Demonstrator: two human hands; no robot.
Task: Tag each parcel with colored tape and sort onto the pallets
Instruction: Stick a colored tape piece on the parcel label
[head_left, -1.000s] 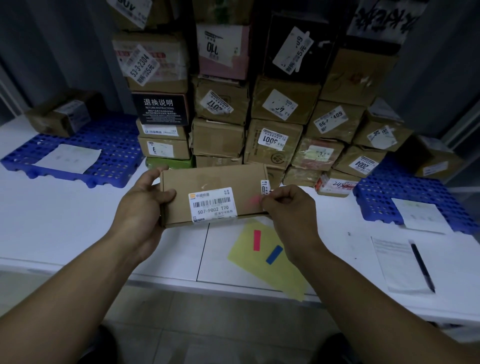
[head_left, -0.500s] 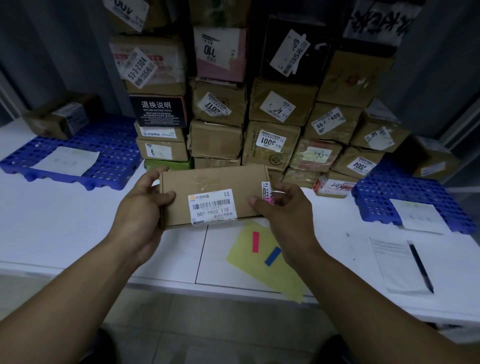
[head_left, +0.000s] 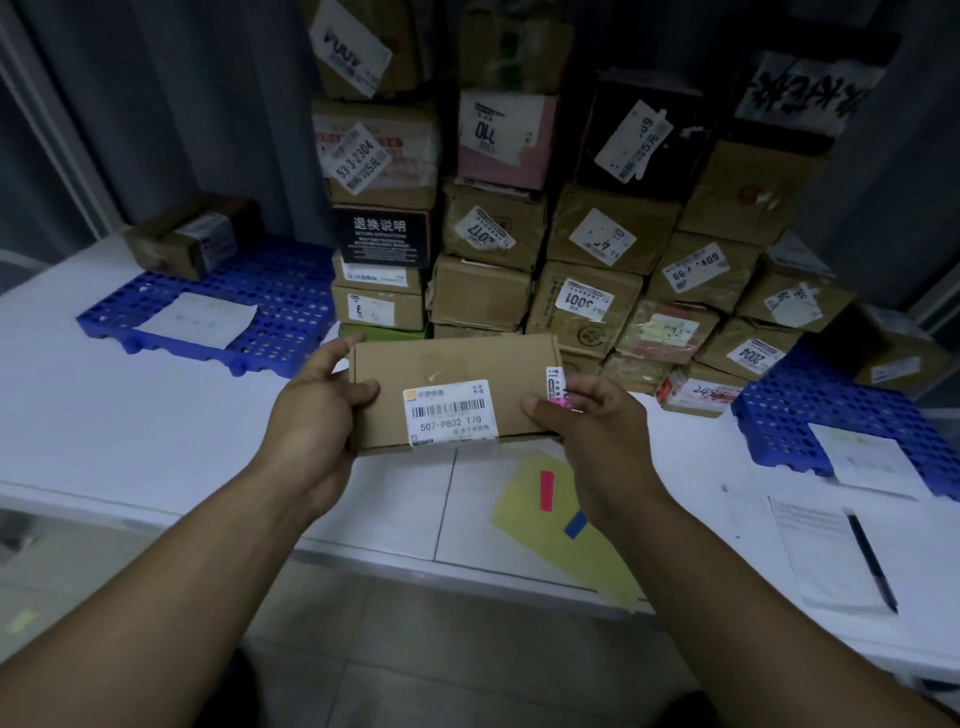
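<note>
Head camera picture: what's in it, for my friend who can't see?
Two hands hold a flat brown parcel above a white table: the left hand grips its left end, the right hand its right end by some pink tape. Behind stands a pile of parcels, a left pallet and a right pallet, both blue.

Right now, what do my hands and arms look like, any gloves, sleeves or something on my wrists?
The left hand and right hand are bare, with no gloves. No ring, watch or wristband shows. The left forearm and right forearm are bare too, with no sleeve in view down to the picture's edge.
</note>
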